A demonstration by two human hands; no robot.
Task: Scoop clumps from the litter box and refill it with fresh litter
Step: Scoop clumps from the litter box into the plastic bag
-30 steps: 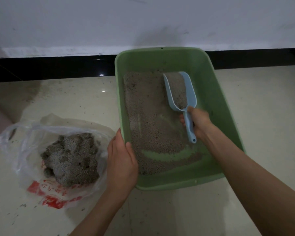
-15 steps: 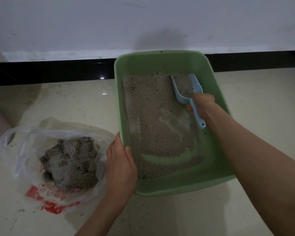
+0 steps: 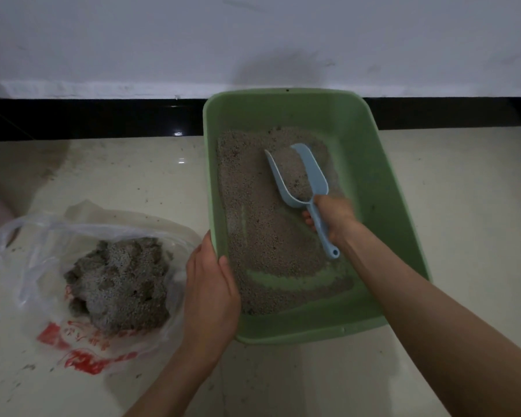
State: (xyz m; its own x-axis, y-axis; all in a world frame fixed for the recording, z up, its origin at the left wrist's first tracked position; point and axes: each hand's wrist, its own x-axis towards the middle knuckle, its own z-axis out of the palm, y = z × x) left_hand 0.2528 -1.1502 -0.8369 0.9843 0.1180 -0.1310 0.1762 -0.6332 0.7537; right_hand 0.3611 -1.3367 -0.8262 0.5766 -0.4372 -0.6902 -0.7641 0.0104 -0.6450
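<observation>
A pale, glossy tiled floor [image 3: 463,206] runs up to a black skirting strip [image 3: 88,118] under a white wall [image 3: 253,34], and the light in here is dim. Grit is scattered over the tiles on the left.

The green litter box [image 3: 370,164] sits on the floor with its far end close to the skirting. A thin layer of grey-brown litter [image 3: 253,212] covers most of its bottom, with bare green streaks showing through toward the near end.

The person's right hand [image 3: 334,218] is curled around the handle of a light blue scoop [image 3: 310,176], gripping it just behind the bowl; the handle's end sticks out below the hand. The scoop's bowl points toward the far end of the box, lies low on the litter and carries a load of granules.

The left hand [image 3: 211,284] grips the box's left rim near the front corner, thumb inside the wall and fingers down the outside.

Just left of the box, touching that left hand's side, lies an open clear plastic bag [image 3: 27,266] with red printing. Inside it rests a heap of grey clumps [image 3: 118,284]. At the far left edge a pinkish shape shows; I can't tell what it is.
</observation>
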